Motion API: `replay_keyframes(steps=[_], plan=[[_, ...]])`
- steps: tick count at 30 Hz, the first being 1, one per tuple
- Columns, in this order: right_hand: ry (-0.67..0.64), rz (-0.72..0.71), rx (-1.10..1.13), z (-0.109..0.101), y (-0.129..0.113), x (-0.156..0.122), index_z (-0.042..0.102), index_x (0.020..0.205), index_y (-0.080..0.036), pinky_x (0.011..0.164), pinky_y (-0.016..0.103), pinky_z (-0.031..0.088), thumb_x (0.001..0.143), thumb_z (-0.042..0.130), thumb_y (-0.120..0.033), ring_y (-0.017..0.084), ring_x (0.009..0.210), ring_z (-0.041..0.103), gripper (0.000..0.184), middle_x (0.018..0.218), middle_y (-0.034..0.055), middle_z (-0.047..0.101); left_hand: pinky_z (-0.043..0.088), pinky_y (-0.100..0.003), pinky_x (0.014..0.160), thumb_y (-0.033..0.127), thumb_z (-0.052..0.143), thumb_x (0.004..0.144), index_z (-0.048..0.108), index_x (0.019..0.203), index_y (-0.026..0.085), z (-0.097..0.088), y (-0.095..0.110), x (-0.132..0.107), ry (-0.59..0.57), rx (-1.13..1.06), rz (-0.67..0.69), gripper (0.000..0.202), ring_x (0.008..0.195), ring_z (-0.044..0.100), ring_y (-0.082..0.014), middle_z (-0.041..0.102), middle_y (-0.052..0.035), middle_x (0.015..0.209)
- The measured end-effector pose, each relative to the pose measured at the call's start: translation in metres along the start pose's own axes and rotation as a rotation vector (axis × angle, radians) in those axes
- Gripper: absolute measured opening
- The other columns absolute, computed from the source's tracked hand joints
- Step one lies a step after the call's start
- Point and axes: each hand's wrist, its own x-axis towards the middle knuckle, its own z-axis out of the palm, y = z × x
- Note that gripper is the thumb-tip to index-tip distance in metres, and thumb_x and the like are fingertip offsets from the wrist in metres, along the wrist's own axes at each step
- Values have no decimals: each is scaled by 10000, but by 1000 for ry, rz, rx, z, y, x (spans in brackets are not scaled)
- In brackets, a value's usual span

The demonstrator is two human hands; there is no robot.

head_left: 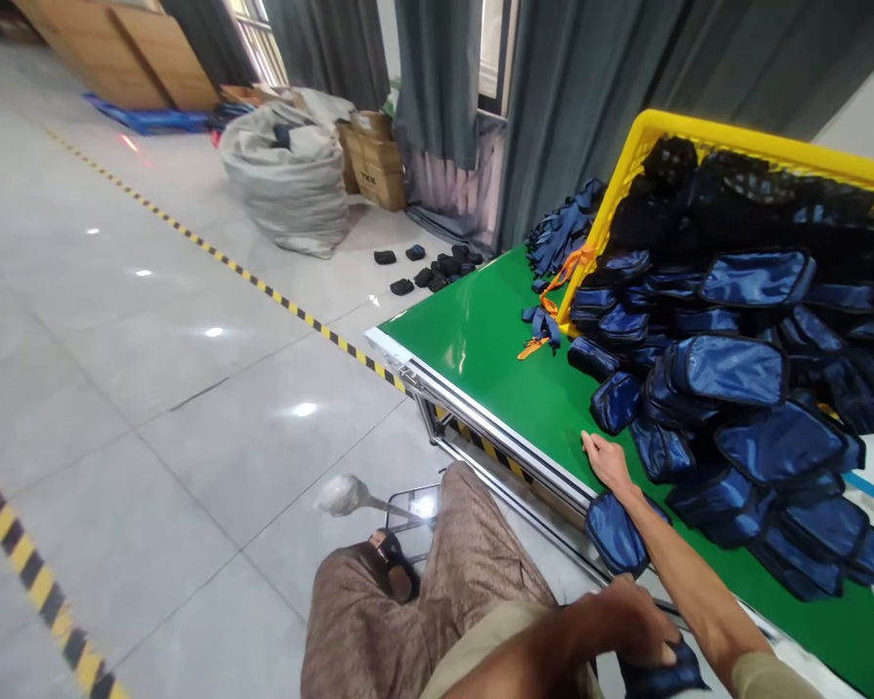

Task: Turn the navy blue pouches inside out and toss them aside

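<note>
My right hand [606, 458] lies flat on the green table [481, 330] near its metal front edge, fingers stretched out and holding nothing. It touches the near edge of a big heap of shiny blue pouches [743, 388]. One blue pouch [616, 532] sits under my right forearm at the table edge. My left hand [637, 621] is lower, off the table, curled over a dark blue pouch [662, 672] at the bottom of the view. My crossed legs in brown trousers [422, 602] fill the lower middle.
A yellow crate [645, 131] stuffed with dark pouches lies tilted at the back of the table, with blue straps [562, 228] and an orange strap [554, 291] beside it. On the floor are a grey sack [284, 180], cardboard boxes [375, 155], small black items [437, 267] and a hazard-tape line [262, 283].
</note>
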Motion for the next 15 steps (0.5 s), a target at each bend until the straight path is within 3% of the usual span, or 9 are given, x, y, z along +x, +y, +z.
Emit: replay_keyframes(steps=[3, 6, 8, 10, 12, 15], plan=[[-108, -9, 20, -11, -5, 4, 711, 748, -263, 660, 335, 482, 1117, 219, -840, 248, 616, 697, 844, 598, 51, 687, 468, -332, 620, 394, 636, 1013, 497, 733, 265, -22, -17, -14, 30, -21, -96, 338, 805, 779, -251, 760, -18, 780], [-250, -68, 55, -32, -10, 3, 806, 847, -262, 740, 356, 563, 1125, 371, -808, 264, 700, 740, 751, 674, 36, 748, 519, -390, 873, 393, 611, 1025, 509, 750, 251, -47, -32, -37, 172, -75, -81, 325, 925, 765, -266, 751, -31, 819], [-257, -158, 59, -47, -11, -3, 866, 1090, -262, 984, 422, 605, 1127, 472, -759, 305, 1015, 801, 635, 1022, 88, 866, 447, -493, 1085, 341, 629, 998, 514, 713, 229, -69, -40, -51, 280, -162, -84, 328, 984, 732, -282, 705, -20, 782], [-176, -243, 26, -56, -8, -14, 781, 1454, -253, 1240, 520, 506, 1132, 523, -703, 345, 1413, 688, 610, 1491, 154, 772, 335, -550, 1185, 299, 636, 969, 519, 689, 216, -93, -49, -65, 366, -276, -119, 315, 986, 682, -272, 628, 8, 738], [-117, -288, -44, -57, 1, -28, 607, 1682, -259, 1340, 583, 416, 1133, 540, -666, 355, 1611, 529, 686, 1740, 166, 578, 324, -507, 1165, 306, 638, 952, 482, 676, 216, -115, -58, -80, 429, -373, -159, 329, 899, 610, -237, 529, 38, 699], [-125, -285, -177, -44, 18, -42, 629, 1670, -285, 1331, 612, 433, 1128, 529, -628, 378, 1614, 531, 649, 1744, 148, 580, 389, -362, 902, 419, 623, 962, 369, 695, 236, -131, -64, -114, 497, -488, -191, 412, 744, 440, -184, 372, 58, 689]])
